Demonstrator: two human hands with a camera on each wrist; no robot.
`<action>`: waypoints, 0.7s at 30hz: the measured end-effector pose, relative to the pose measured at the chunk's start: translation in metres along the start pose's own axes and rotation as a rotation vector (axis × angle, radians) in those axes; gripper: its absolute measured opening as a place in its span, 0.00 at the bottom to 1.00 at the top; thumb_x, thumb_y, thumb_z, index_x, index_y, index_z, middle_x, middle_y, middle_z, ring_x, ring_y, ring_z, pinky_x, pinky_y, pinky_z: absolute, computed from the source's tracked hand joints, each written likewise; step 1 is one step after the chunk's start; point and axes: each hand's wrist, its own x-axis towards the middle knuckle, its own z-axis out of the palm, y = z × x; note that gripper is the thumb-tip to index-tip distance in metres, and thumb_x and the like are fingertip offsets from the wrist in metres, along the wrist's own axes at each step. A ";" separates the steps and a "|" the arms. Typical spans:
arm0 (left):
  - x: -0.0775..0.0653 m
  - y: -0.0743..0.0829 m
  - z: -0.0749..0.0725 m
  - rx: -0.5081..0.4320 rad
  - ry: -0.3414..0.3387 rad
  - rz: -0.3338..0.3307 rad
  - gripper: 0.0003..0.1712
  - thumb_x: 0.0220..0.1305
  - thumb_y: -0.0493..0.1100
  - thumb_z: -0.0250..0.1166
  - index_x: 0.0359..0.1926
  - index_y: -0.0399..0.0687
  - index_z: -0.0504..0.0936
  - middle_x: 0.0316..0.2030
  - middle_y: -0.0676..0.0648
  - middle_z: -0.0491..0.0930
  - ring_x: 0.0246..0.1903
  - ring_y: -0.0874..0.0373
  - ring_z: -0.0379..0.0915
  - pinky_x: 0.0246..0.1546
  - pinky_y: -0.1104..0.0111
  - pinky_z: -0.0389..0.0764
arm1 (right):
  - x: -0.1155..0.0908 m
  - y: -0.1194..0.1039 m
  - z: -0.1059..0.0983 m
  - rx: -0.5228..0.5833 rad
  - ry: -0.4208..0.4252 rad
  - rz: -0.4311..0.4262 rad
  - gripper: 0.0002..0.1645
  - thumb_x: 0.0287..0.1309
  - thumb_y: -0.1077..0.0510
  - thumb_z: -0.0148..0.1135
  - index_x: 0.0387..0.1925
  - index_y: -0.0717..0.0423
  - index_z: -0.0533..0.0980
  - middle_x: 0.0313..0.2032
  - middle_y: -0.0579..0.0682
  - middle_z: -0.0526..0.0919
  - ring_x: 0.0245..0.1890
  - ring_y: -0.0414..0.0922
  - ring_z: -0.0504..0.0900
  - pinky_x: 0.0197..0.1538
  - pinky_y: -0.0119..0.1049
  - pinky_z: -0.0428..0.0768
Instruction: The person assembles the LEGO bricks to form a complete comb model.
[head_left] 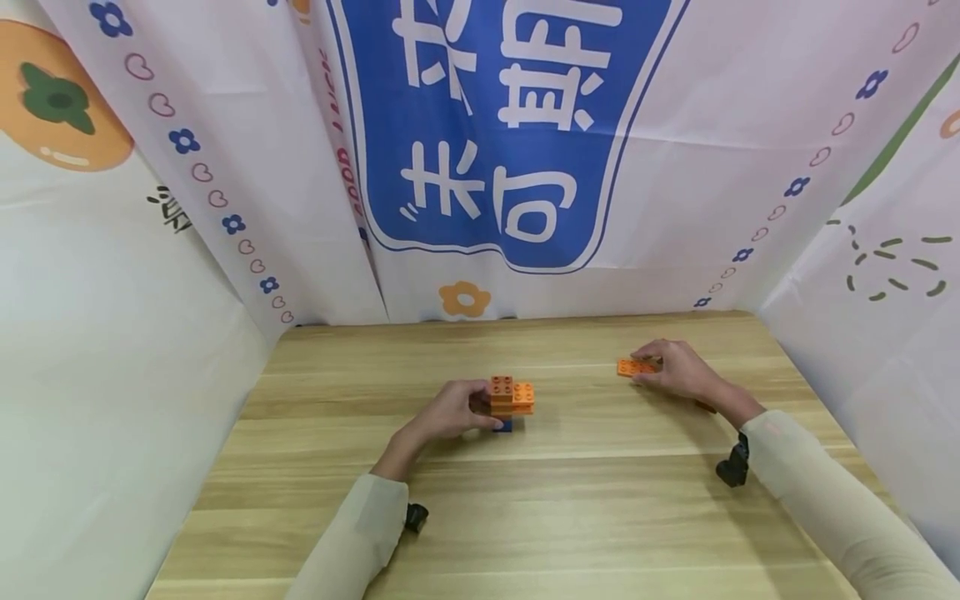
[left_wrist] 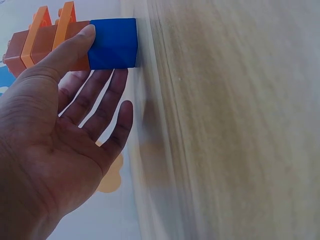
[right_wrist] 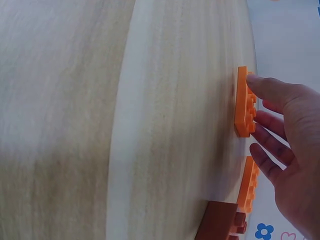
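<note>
In my left hand I hold an upright stack of toy building bricks, thumb on the near side and fingers behind. Its base is a blue brick; above it, brown bricks alternate with thin orange plates that jut out to the right. The stack stands on the wooden table near its middle. Farther right, my right hand reaches over a flat orange brick with studs. Thumb and fingertips pinch that brick at its two long sides, low over the table.
Beside the right hand lie another orange brick and a reddish-brown brick, mostly covered by the hand in the head view. Printed cloth hangs behind the wooden table and along both sides.
</note>
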 end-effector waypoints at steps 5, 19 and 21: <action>-0.001 0.000 0.001 0.001 -0.009 -0.002 0.16 0.61 0.40 0.80 0.46 0.45 0.84 0.43 0.51 0.86 0.42 0.60 0.82 0.47 0.65 0.85 | -0.001 0.001 0.002 -0.005 0.003 -0.009 0.23 0.60 0.57 0.80 0.53 0.65 0.86 0.50 0.61 0.89 0.48 0.57 0.87 0.50 0.56 0.85; 0.000 -0.001 0.000 -0.006 -0.007 0.011 0.16 0.61 0.40 0.81 0.46 0.45 0.84 0.44 0.51 0.86 0.43 0.59 0.83 0.48 0.64 0.85 | -0.002 0.000 0.005 -0.041 0.016 -0.030 0.21 0.59 0.60 0.79 0.52 0.65 0.86 0.47 0.60 0.90 0.45 0.55 0.87 0.47 0.54 0.84; 0.000 -0.001 0.000 -0.007 -0.006 0.011 0.16 0.61 0.40 0.81 0.46 0.45 0.84 0.44 0.51 0.86 0.43 0.59 0.83 0.48 0.64 0.85 | -0.001 -0.001 0.006 -0.046 0.016 -0.034 0.21 0.59 0.60 0.79 0.52 0.65 0.86 0.46 0.60 0.90 0.44 0.54 0.87 0.45 0.51 0.84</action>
